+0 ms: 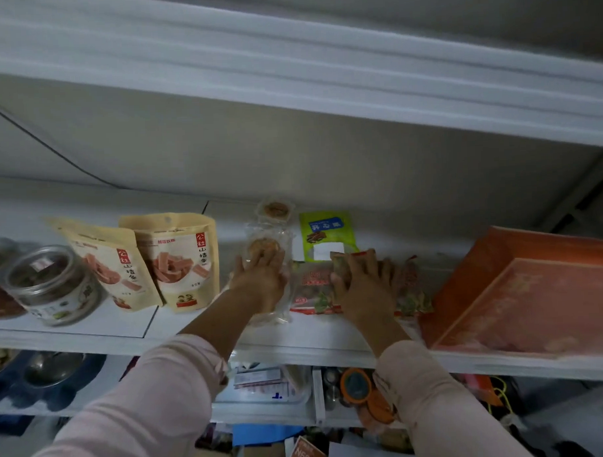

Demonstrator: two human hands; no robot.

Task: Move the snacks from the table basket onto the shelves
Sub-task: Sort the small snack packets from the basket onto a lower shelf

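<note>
Left hand around pastries (right hand around bag)

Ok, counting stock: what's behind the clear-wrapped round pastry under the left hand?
Another clear-wrapped pastry, by the back wall. The left hand covers the front pastry's base.

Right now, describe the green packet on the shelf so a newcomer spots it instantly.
Find the white shelf the person reaches onto. Just behind the right hand lies the green packet. It is the only lime-green item there; its neighbours are beige pouches, clear-wrapped pastries and an orange box.
</note>
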